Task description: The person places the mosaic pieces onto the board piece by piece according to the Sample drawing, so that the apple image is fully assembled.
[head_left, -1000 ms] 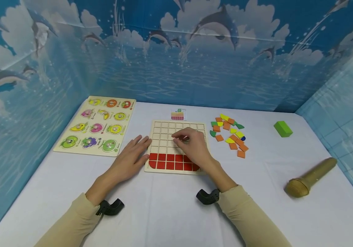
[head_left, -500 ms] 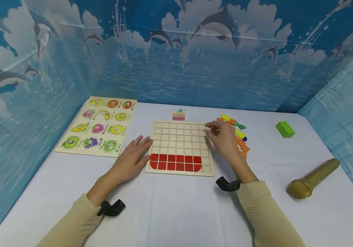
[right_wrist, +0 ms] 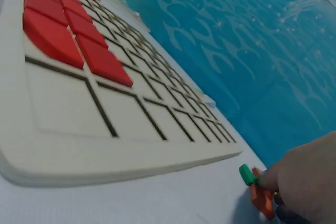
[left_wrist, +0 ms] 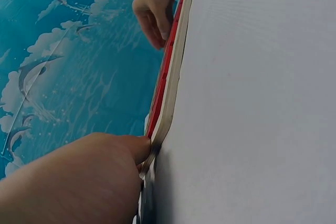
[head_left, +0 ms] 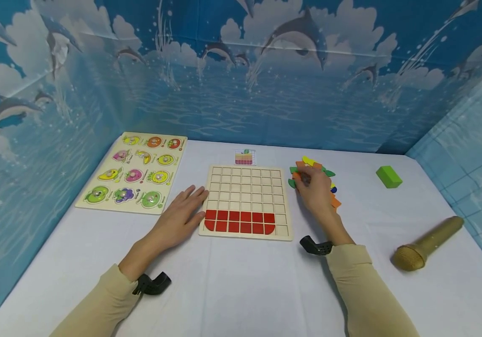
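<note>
A pale wooden grid board (head_left: 245, 238) lies flat in the middle of the table. Two rows of red tiles (head_left: 234, 216) fill cells along its near side; the outer near corners are rounded. My left hand (head_left: 176, 217) rests against the board's left edge, fingers extended. At the right, my right hand (head_left: 316, 192) reaches into a loose pile of coloured tiles (head_left: 335, 202). Its thumb and index finger pinch an orange tile (right_wrist: 261, 200) at the pile's left side, close to a green piece (right_wrist: 246, 174). That hand covers much of the pile.
Behind the board lies a small picture card (head_left: 245, 157) with a coloured grid drawing. A fruit puzzle board (head_left: 133, 171) is at the left. To the right are a green block (head_left: 389, 177) and a gold microphone (head_left: 426, 243). A dolphin-print cloth (head_left: 224, 103) encloses the table.
My right hand has moved right, from above the board's grid to the tile pile, where its fingertips now close on an orange tile. My left hand stays at the board's edge.
</note>
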`<state>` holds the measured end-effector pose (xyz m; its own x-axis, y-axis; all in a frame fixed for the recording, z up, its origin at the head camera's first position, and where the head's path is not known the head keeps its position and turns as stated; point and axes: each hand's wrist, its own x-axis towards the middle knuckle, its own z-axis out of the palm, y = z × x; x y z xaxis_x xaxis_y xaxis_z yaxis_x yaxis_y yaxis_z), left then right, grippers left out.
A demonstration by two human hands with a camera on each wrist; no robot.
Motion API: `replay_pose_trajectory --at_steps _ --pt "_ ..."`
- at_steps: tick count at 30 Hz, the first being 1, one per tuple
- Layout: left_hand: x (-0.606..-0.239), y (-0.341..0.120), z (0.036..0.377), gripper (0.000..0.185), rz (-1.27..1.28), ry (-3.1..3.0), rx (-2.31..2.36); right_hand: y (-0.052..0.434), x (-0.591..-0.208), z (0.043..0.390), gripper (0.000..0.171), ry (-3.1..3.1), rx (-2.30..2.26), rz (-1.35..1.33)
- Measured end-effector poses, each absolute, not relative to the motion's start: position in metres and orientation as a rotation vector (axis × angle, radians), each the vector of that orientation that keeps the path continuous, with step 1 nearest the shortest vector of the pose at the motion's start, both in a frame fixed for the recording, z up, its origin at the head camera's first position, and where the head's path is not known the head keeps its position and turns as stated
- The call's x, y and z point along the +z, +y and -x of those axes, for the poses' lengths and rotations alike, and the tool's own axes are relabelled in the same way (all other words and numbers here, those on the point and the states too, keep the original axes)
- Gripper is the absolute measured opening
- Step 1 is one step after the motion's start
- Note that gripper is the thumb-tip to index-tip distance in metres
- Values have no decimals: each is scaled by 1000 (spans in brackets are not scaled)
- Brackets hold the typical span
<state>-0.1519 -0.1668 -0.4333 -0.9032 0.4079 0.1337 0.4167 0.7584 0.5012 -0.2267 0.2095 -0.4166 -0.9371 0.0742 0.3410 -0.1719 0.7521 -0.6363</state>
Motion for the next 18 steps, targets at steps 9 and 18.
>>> replay_pose_trajectory --at_steps 9,18 --pt "-432 -167 151 64 693 -2929 -844 213 -422 228 27 -2628 907 -54" --pt "-431 -167 151 63 693 -2933 -848 218 -419 230 30 -2551 994 -66"
